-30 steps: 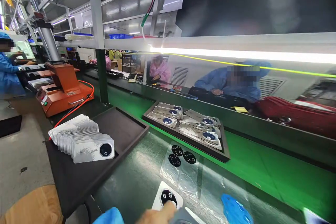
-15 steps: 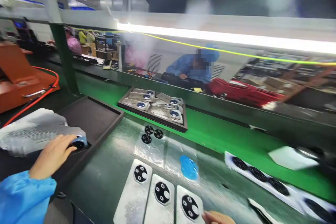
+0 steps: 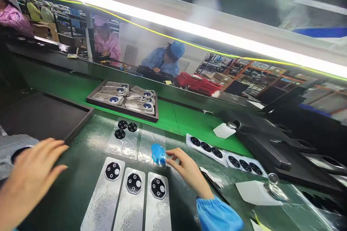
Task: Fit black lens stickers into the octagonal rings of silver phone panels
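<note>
My left hand (image 3: 35, 180) is at the left with fingers stretched and thumb apart, in front of a stack of silvery panels (image 3: 17, 144); it holds nothing that I can see. My right hand (image 3: 187, 168) pinches the edge of a piece of blue film (image 3: 158, 153) on the bench. Three silvery phone back panels lie side by side below it: a left panel (image 3: 101, 198), a middle panel (image 3: 130, 202) and a right panel (image 3: 158, 209). Each carries a black octagonal camera piece near its top. Black round lens pieces (image 3: 123, 125) lie on a clear sheet behind.
A tray of phone panels (image 3: 155, 115) stands on the green strip (image 3: 170, 112). A dark tray (image 3: 89, 112) is at the left. White strips with black discs (image 3: 206, 147), a white bottle with a metal cap (image 3: 257, 192) and a smaller bottle (image 3: 224, 130) are at the right.
My view has swung right. My left hand has come off the dark-lensed panel it was touching on the stack. My right hand has moved up from the right panel to the blue film.
</note>
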Demonstrator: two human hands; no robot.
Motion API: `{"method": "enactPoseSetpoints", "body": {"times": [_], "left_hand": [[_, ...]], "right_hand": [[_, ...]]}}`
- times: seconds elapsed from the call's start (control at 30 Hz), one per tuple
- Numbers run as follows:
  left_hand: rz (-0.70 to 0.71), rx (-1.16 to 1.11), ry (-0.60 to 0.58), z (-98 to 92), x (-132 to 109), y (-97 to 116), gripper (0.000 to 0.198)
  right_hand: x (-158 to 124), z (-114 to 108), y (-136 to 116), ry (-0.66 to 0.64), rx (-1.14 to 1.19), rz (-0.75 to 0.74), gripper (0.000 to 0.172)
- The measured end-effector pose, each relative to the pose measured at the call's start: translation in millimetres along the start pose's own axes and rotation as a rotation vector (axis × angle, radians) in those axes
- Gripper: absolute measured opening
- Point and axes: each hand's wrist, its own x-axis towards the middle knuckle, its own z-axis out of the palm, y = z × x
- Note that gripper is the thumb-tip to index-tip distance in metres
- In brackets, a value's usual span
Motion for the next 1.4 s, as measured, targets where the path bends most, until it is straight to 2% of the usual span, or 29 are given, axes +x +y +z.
{"method": "enactPoseSetpoints", "body": {"times": [0.07, 0.13, 0.23, 0.4, 0.6, 0.8, 1.0, 1.13, 1.3, 1.4], "left_hand": [[0.105, -0.170, -0.165, 4.9, 11, 48, 0.033], [0.125, -0.313, -0.412, 11.2, 25, 82, 0.039], [0.107, -0.368, -0.563, 20.2, 45, 104, 0.055], [0.132, -0.362, -0.638, 26.9, 62, 102, 0.059], [0.156, -0.364, -0.668, 32.2, 62, 102, 0.059], [0.146, -0.350, -0.722, 34.3, 61, 105, 0.061], [0.092, -0.353, -0.677, 29.3, 51, 105, 0.055], [0.024, -0.527, -0.651, 21.3, 42, 102, 0.060], [-0.077, -0.763, -0.730, 15.3, 32, 95, 0.058], [-0.130, -0.848, -0.739, 15.9, 28, 91, 0.057]], "right_hand": [[27, 7, -14, -0.105, -0.021, -0.070, 0.021], [55, 19, -31, -0.225, -0.042, -0.136, 0.020], [95, 41, -55, -0.357, -0.101, -0.184, 0.021], [135, 80, -82, -0.432, -0.233, -0.178, 0.029], [148, 109, -96, -0.397, -0.332, -0.107, 0.035], [154, 117, -100, -0.382, -0.373, -0.060, 0.034], [159, 122, -98, -0.377, -0.384, -0.052, 0.033], [154, 125, -95, -0.337, -0.375, -0.100, 0.034], [146, 129, -90, -0.294, -0.371, -0.178, 0.035], [144, 129, -86, -0.299, -0.361, -0.231, 0.035]]}}
